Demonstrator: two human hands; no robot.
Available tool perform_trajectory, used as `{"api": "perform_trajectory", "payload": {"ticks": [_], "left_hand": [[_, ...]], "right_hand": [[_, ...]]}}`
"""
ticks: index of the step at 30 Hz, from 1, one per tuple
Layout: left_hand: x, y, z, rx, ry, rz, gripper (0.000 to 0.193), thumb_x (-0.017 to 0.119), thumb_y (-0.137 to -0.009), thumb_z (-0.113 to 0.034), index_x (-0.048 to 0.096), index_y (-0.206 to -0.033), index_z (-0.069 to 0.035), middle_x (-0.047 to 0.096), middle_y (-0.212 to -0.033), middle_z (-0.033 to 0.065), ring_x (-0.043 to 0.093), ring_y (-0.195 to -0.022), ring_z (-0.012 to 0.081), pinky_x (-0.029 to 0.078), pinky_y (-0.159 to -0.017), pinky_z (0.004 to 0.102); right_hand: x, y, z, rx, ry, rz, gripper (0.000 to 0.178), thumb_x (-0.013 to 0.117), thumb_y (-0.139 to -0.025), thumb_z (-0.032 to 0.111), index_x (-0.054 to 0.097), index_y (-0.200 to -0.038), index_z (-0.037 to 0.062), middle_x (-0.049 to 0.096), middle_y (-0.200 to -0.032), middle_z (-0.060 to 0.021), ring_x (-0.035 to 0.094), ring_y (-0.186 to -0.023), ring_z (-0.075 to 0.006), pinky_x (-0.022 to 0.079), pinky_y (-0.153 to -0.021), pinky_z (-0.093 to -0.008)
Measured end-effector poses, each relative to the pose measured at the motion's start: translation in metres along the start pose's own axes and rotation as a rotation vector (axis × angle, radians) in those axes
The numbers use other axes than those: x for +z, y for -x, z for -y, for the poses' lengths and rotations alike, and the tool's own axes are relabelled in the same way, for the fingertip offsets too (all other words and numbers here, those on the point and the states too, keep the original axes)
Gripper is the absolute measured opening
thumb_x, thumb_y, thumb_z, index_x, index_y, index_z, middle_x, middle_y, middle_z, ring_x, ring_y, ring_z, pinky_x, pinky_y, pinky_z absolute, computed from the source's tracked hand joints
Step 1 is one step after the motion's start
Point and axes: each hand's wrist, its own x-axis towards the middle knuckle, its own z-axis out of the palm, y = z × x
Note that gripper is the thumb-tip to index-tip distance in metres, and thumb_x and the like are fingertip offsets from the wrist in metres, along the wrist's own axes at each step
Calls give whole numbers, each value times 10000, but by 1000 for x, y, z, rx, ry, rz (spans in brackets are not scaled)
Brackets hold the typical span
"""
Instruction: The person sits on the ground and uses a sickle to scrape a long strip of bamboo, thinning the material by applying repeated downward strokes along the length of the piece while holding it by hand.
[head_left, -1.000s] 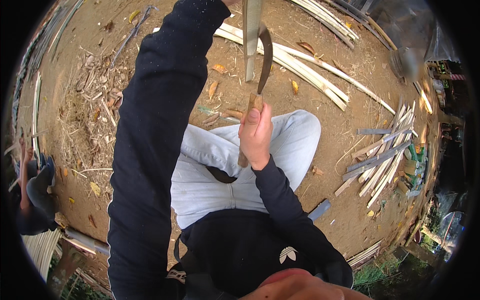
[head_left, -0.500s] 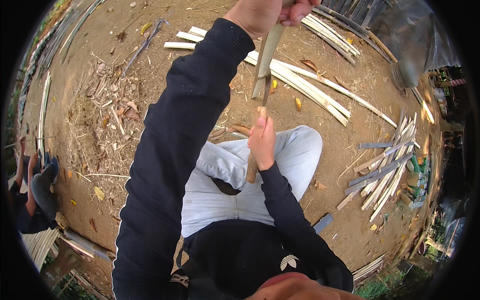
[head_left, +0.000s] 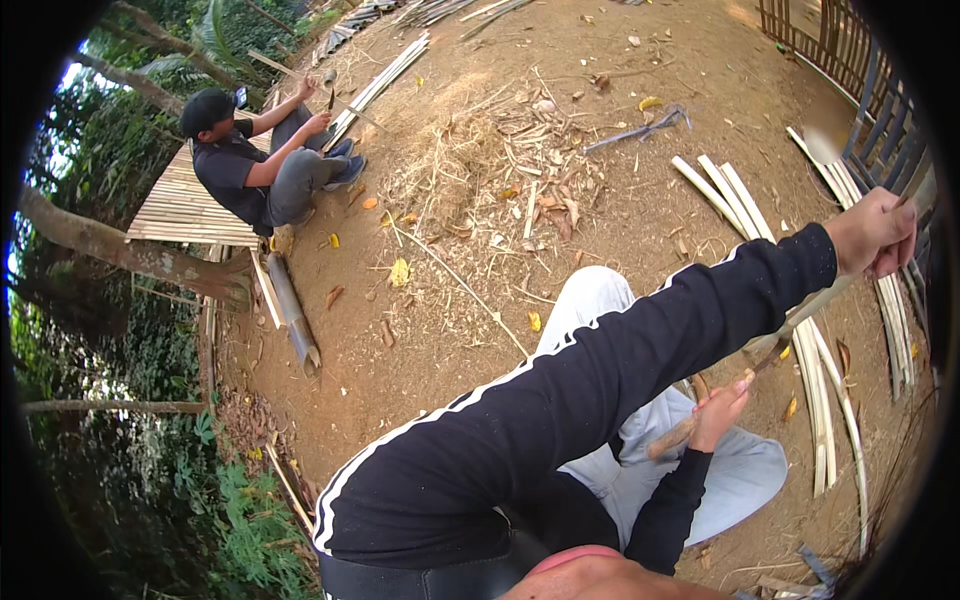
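Note:
My left hand, at the end of an outstretched black sleeve, is closed around the upper part of a pale bamboo piece. That piece slants down toward my lap, partly hidden behind the forearm. Below it, my right hand grips a knife by its long wooden handle. The narrow dark blade meets the lower part of the bamboo piece; how deep it sits in it I cannot tell. Both hands are over my crossed legs in light jeans.
Pale split bamboo strips lie on the dirt beyond my knees, with more near a slatted fence. Shavings are heaped ahead. At left another person sits holding a knife and a strip, near a bamboo tube.
The view has swung to the left, so my hands now appear further right and the other person shows fully. Both hands keep their holds on the bamboo piece and the knife.

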Motion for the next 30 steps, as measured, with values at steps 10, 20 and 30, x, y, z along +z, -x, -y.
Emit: {"api": "perform_trajectory", "payload": {"ticks": [10,20,30], "left_hand": [[-25,10,-15,2,83,7,674,365,-879,-719,514,-820,-64,435,-540,9,410,-447,87,341,-421,229],[-56,31,-43,-15,43,37,727,514,-715,-816,588,-825,-101,397,-532,-3,329,-462,104,259,-458,251],[-65,42,-54,-32,-6,-119,691,561,-687,-809,573,-772,-123,383,-512,-10,293,-424,89,242,-434,240]], "right_hand": [[-21,-35,-3,-35,147,-38,328,365,-1013,406,416,-943,90,457,-631,-14,428,-397,-87,380,-349,-247],[-6,-29,-2,-415,452,-140,310,475,-971,302,413,-922,3,574,-707,-265,567,-690,-480,419,-579,-522],[0,-32,-4,-444,336,-90,341,451,-980,341,419,-894,12,559,-658,-247,577,-643,-446,417,-570,-513]]}}
